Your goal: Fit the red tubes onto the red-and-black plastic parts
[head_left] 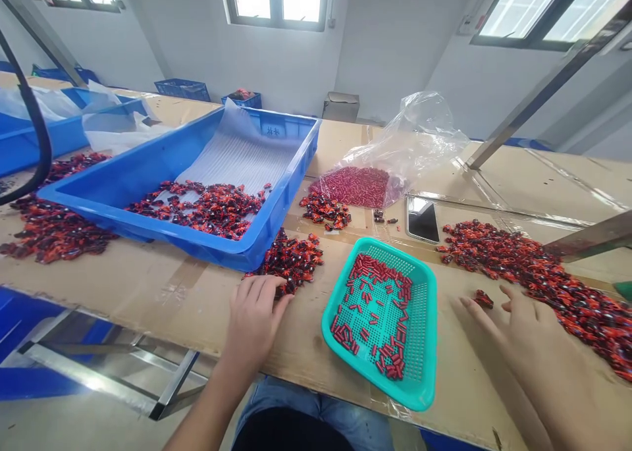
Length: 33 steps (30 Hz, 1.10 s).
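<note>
My left hand [254, 313] rests at the edge of a small pile of red-and-black plastic pieces [296, 260], beside the near corner of a blue tray [162, 224]. Its fingers are bent, with the thumb apart, and nothing shows in its grasp. Over the cardboard-covered table on the right, my right hand [533, 345] has its thumb and index finger spread around a small red-and-black piece [482, 299]. That piece appears to lie on the cardboard between them. A green mesh basket [428, 326] holding short dark red cylinders [382, 270] stands between my hands.
A long heap of red-and-black pieces [523, 257] runs along the right. Behind the basket lie a phone [422, 219] and a clear plastic bag [419, 135] of red cylinders. More pieces [64, 230] lie left of the tray. A metal post [538, 89] rises at the right.
</note>
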Each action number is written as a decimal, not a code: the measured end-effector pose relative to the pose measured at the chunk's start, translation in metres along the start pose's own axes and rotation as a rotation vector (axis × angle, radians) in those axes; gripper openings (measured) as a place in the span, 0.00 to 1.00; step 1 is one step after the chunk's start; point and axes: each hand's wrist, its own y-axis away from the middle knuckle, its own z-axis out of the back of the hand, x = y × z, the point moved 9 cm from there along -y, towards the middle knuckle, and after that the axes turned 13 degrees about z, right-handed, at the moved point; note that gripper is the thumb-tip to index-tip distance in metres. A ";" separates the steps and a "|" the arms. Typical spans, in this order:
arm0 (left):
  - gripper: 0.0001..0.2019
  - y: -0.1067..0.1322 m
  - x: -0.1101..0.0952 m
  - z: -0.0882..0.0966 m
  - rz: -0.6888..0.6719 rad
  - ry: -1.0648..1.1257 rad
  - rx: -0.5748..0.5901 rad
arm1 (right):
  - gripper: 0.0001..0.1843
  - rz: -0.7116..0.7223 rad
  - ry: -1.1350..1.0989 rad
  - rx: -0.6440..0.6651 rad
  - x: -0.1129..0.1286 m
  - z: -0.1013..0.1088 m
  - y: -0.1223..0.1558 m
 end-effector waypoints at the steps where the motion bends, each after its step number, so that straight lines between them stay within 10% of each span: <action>1: 0.04 0.002 0.001 0.003 0.001 0.036 -0.018 | 0.19 -0.039 0.039 -0.026 0.007 0.000 -0.001; 9: 0.08 0.015 -0.002 0.016 0.071 0.424 -0.023 | 0.09 0.359 -0.282 0.434 0.161 -0.062 -0.026; 17: 0.14 0.036 -0.029 0.037 0.124 0.781 0.077 | 0.08 0.305 -0.250 0.694 0.178 -0.095 -0.032; 27: 0.23 0.050 -0.069 0.056 -0.122 0.793 0.121 | 0.08 0.226 -0.276 0.597 0.171 -0.092 -0.031; 33: 0.20 0.060 -0.067 0.050 -0.070 0.763 0.164 | 0.06 0.201 -0.745 0.228 0.200 -0.027 -0.042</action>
